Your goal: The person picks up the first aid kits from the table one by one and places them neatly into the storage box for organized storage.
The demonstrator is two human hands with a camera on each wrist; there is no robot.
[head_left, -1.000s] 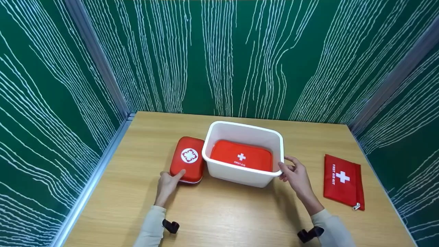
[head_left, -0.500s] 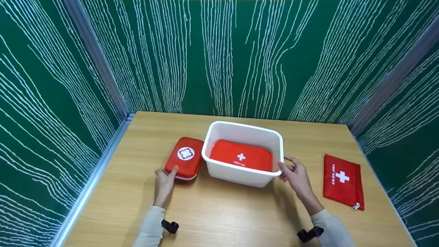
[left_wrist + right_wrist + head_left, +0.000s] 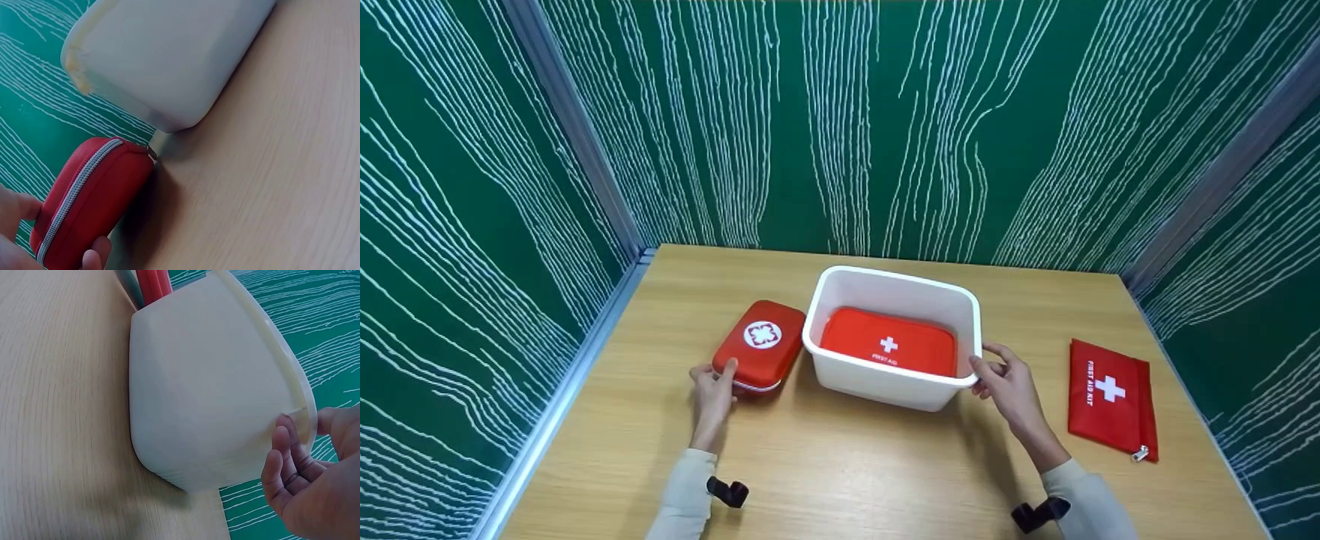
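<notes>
My left hand [image 3: 712, 394] grips the near left corner of a red zippered first aid case [image 3: 761, 345], thumb on top and fingers beneath. A white round emblem marks its lid, and a silver zipper [image 3: 79, 191] runs round its side in the left wrist view. The case is tilted beside a white plastic bin [image 3: 885, 386]. With my right hand [image 3: 1011, 386] I pinch the bin's near right rim, the thumb on one side and curled fingers under the lip in the right wrist view. Inside the bin lies a flat red first aid pouch [image 3: 900, 341] with a white cross.
To the right on the wooden table [image 3: 847, 472] lies a flat red first aid kit pouch [image 3: 1110, 397] with a zipper pull at its near corner. Green panels [image 3: 840, 127] with white line patterns enclose the table at the back and sides.
My left hand has shifted left and slightly up with the near end of the red case, turning it at an angle to the bin. The right hand and bin have stayed in place.
</notes>
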